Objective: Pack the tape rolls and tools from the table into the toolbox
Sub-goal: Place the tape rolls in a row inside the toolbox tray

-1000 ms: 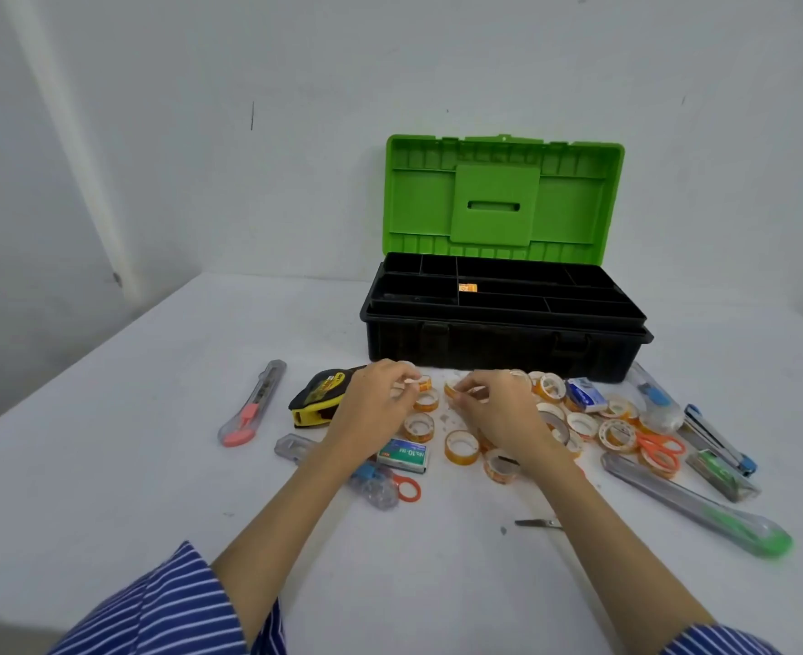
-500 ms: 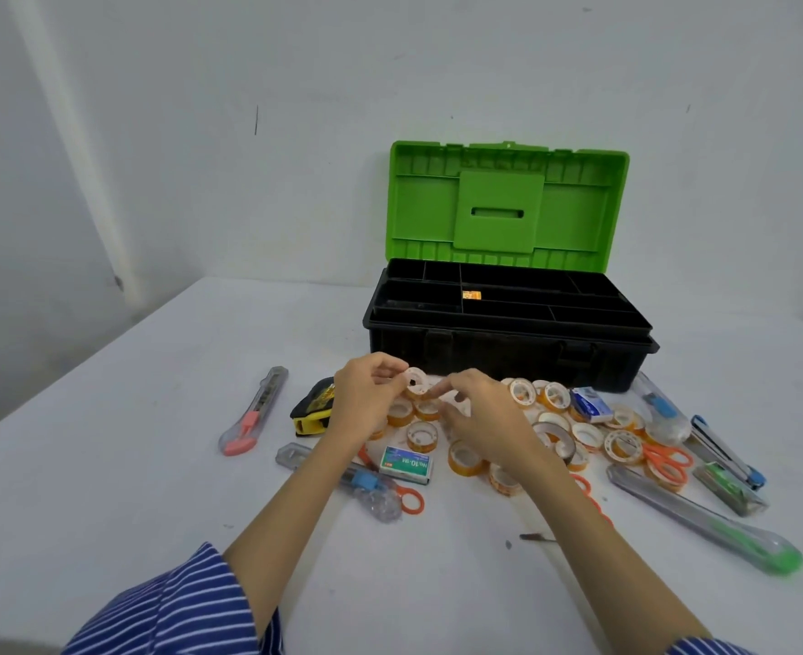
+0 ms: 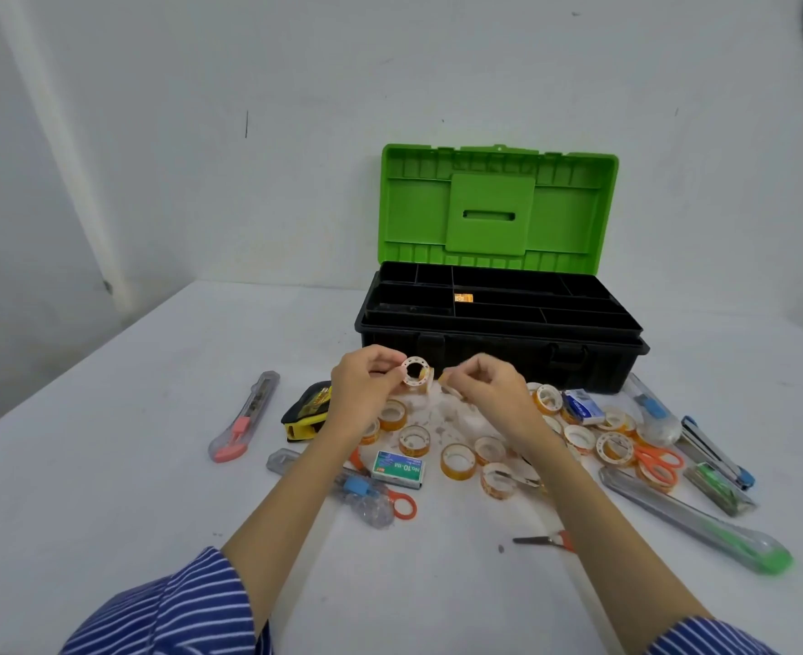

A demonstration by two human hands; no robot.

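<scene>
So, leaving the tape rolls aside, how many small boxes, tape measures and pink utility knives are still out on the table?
Small boxes: 2, a green box and a blue box
Tape measure: 1
Pink utility knife: 1
Total: 4

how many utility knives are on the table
3, maybe more hidden: pink-tipped utility knife far left, blue-slider knife under the left forearm, green-ended knife at front right.

Plain white-walled work room, white table (image 3: 106,465), open green-lidded toolbox (image 3: 499,319), scattered stationery tools
</scene>
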